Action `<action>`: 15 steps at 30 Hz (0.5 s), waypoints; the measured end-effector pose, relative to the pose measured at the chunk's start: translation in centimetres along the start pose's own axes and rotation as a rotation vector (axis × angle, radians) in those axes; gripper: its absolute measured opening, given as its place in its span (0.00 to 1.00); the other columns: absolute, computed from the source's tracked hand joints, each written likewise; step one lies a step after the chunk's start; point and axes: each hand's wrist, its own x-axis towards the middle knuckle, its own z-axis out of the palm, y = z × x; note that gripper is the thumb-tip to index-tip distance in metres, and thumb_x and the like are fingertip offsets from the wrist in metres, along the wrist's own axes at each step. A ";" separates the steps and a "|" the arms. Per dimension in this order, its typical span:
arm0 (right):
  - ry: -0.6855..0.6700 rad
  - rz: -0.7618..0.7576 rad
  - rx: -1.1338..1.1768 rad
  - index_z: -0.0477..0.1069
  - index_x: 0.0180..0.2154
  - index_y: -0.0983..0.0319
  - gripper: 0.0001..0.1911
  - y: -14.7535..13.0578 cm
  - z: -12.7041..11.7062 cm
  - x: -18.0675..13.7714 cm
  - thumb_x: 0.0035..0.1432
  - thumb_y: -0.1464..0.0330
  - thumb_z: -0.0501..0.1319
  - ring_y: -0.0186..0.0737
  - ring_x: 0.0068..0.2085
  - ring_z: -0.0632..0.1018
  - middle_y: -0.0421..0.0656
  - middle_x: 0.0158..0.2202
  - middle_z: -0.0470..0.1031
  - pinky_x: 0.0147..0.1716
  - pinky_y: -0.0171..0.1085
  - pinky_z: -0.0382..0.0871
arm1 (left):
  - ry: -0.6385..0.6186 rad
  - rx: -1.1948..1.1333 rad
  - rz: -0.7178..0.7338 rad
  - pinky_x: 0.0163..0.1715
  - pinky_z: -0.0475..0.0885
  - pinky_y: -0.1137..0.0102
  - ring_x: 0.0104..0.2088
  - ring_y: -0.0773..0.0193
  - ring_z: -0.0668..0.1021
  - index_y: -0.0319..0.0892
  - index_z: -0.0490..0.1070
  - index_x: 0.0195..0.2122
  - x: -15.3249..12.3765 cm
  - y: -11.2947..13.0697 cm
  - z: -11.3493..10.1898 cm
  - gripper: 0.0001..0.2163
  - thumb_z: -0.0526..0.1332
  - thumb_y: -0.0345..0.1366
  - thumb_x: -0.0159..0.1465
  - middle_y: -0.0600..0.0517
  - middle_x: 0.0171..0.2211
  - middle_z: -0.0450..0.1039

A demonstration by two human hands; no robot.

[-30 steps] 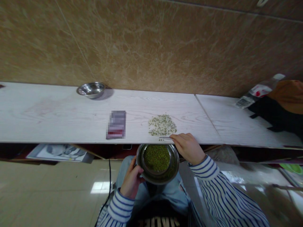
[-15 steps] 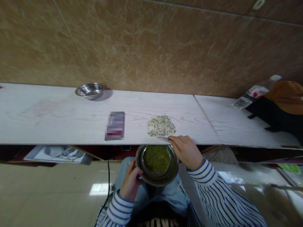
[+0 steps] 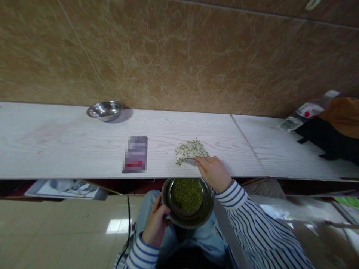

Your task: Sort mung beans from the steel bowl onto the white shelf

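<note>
My left hand (image 3: 157, 224) grips the left rim of a steel bowl (image 3: 207, 209), held over my lap just below the table edge. Small green beans (image 3: 186, 195) that look like mung beans fill its bottom. My right hand (image 3: 213, 172) is closed on a thin grey card-like piece (image 3: 190, 161), whose exact kind I cannot make out. That piece is tilted against the table at the near edge of a scattered patch of white grains and green beans (image 3: 189, 148). My right wrist passes above the bowl's right rim.
A second steel bowl (image 3: 104, 111) stands near the wall at the left. A flat packet (image 3: 135, 154), its print blurred, lies left of the grains. At the right are a plastic bottle (image 3: 308, 110) and a black and brown cloth item (image 3: 333, 130). An open drawer (image 3: 67, 189) sits under the table.
My right hand has turned the thin piece so its flat face shows, and has moved slightly left over the patch's near edge. My left hand still holds the bowl. The view has shifted slightly.
</note>
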 end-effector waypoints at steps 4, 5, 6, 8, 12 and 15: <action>-0.018 0.013 -0.004 0.69 0.46 0.61 0.12 0.8 -0.2 0.7 0.63 0.70 0.51 0.39 0.37 0.75 0.44 0.35 0.77 0.38 0.37 0.61 | 0.004 -0.001 -0.003 0.24 0.68 0.68 0.30 0.62 0.71 0.47 0.60 0.56 0.3 0.1 0.1 0.31 0.57 0.28 0.47 0.51 0.34 0.72; -0.016 0.012 -0.002 0.69 0.46 0.61 0.12 1.0 -0.2 0.8 0.63 0.70 0.51 0.39 0.37 0.75 0.44 0.35 0.77 0.38 0.37 0.61 | 0.005 0.001 -0.003 0.24 0.68 0.68 0.30 0.62 0.71 0.47 0.60 0.56 0.4 0.2 0.1 0.31 0.57 0.28 0.47 0.51 0.34 0.72; -0.008 0.010 0.003 0.69 0.46 0.61 0.12 1.1 -0.3 0.8 0.63 0.70 0.51 0.39 0.37 0.75 0.44 0.35 0.77 0.38 0.37 0.61 | 0.005 0.002 -0.001 0.24 0.68 0.68 0.30 0.62 0.71 0.47 0.61 0.55 0.4 0.2 0.1 0.31 0.57 0.28 0.47 0.51 0.34 0.72; 0.024 0.012 0.016 0.69 0.46 0.62 0.13 1.3 -0.4 0.7 0.63 0.70 0.51 0.39 0.37 0.75 0.44 0.36 0.77 0.39 0.37 0.61 | 0.001 0.002 0.003 0.24 0.68 0.68 0.30 0.62 0.71 0.47 0.61 0.55 0.3 0.2 0.0 0.31 0.56 0.27 0.47 0.51 0.35 0.72; 0.102 0.008 0.016 0.69 0.46 0.62 0.13 1.3 -0.6 0.5 0.63 0.70 0.51 0.39 0.38 0.75 0.45 0.36 0.77 0.39 0.38 0.59 | -0.008 0.008 -0.010 0.25 0.69 0.67 0.31 0.62 0.70 0.49 0.60 0.55 0.2 0.3 0.0 0.30 0.55 0.27 0.48 0.52 0.35 0.71; 0.111 -0.010 -0.017 0.70 0.46 0.61 0.13 1.0 -0.4 0.8 0.62 0.72 0.52 0.39 0.40 0.74 0.45 0.37 0.77 0.39 0.38 0.57 | -0.004 0.009 -0.015 0.25 0.68 0.67 0.30 0.62 0.70 0.49 0.60 0.55 0.1 0.3 0.1 0.31 0.55 0.28 0.48 0.53 0.34 0.70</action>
